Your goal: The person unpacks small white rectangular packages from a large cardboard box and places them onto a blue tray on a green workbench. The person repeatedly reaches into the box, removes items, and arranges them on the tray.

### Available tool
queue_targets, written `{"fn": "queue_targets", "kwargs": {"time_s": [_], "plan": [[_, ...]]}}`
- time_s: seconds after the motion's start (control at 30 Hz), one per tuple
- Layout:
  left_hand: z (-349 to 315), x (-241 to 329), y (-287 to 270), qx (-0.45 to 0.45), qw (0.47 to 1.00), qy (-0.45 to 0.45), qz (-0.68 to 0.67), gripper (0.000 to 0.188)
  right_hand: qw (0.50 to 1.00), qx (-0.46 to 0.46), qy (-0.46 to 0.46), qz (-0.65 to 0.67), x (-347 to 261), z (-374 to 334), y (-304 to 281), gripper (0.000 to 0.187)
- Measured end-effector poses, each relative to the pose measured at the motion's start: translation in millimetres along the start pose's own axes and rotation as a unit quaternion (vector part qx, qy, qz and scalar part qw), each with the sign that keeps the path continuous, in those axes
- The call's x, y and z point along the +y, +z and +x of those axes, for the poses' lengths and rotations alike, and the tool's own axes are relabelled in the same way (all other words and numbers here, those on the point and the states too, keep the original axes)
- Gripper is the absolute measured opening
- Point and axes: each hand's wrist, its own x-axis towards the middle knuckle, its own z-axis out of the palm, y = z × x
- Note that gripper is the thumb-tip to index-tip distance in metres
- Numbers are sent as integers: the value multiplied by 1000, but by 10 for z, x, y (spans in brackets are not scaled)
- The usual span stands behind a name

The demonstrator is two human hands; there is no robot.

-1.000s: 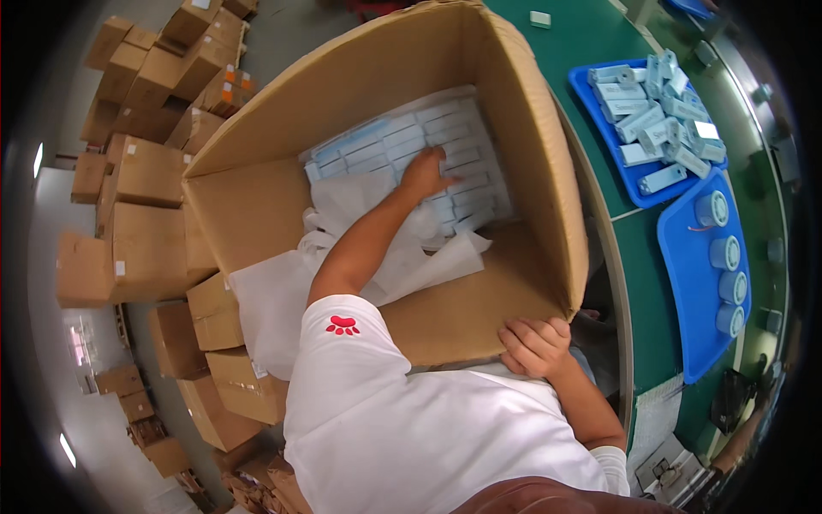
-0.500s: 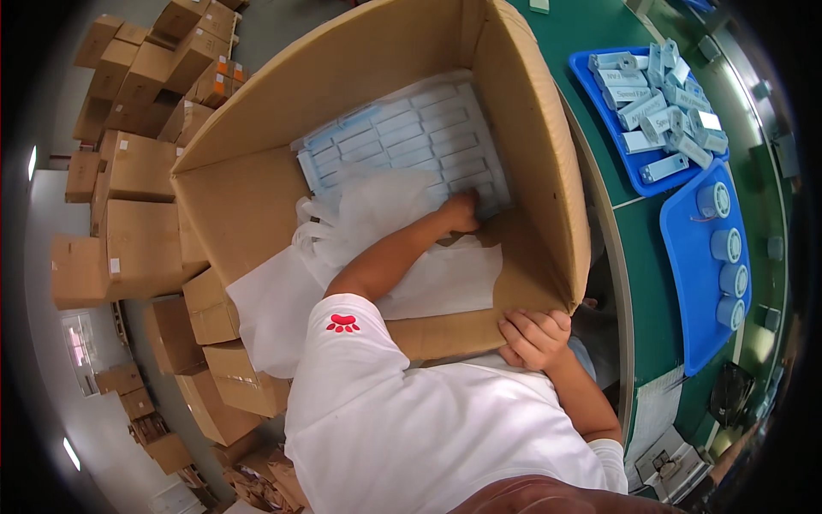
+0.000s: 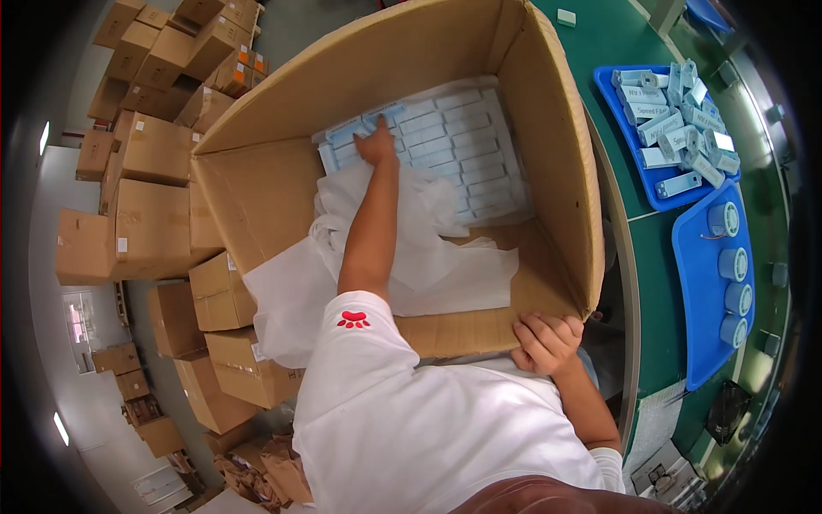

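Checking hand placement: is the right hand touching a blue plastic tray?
No, the right hand grips the rim of the open brown cardboard box.

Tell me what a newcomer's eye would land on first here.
Most likely the large open cardboard box filling the middle, where the left hand reaches over rows of pale packs and the right hand grips the near right corner. Next, on the green table at right, a blue tray heaped with pale casings, and a nearer blue tray with four round parts in a line. Stacked cardboard cartons crowd the left side.
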Motion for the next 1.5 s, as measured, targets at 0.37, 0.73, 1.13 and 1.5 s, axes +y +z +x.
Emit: {"fn": "queue_targets", "kwargs": {"time_s": [0.37, 0.73, 1.13, 1.5], "plan": [[1295, -532, -69, 165, 910, 139, 355, 67, 999, 11, -3, 31, 9, 24, -31, 28], [-1042, 755, -1201, -283, 947, 147, 23, 18, 997, 48, -31, 46, 157, 89, 23, 24], [-3036, 3093, 457, -494, 320, 776, 226, 28, 995, 53, -58, 69, 263, 268, 32, 36], [-3431, 2247, 2260, -540, 232, 751, 301, 26, 995, 36, -57, 76, 195, 63, -27, 32]]}}
